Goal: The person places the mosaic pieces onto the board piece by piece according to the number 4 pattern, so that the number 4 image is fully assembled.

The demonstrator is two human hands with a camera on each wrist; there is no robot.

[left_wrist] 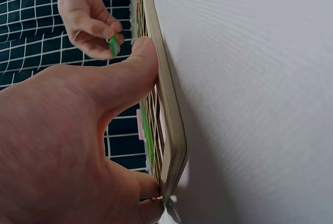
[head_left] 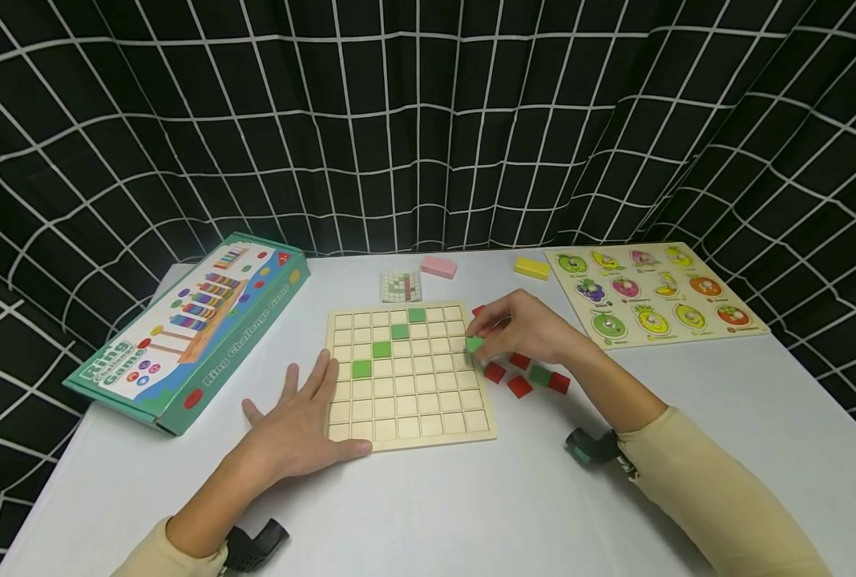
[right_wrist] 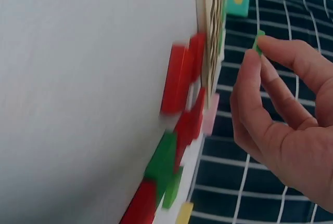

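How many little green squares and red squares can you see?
Green squares: 6
Red squares: 5
Total: 11

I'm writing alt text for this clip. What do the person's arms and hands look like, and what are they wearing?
Both hands are bare: the left hand and right hand wear no gloves or rings. Cream long sleeves cover both forearms. A small black wrist-mounted device sits at each wrist, the right one tinged teal.

Loose red tiles [right_wrist: 177,86] are blurred; the right hand [head_left: 529,328] hides some.
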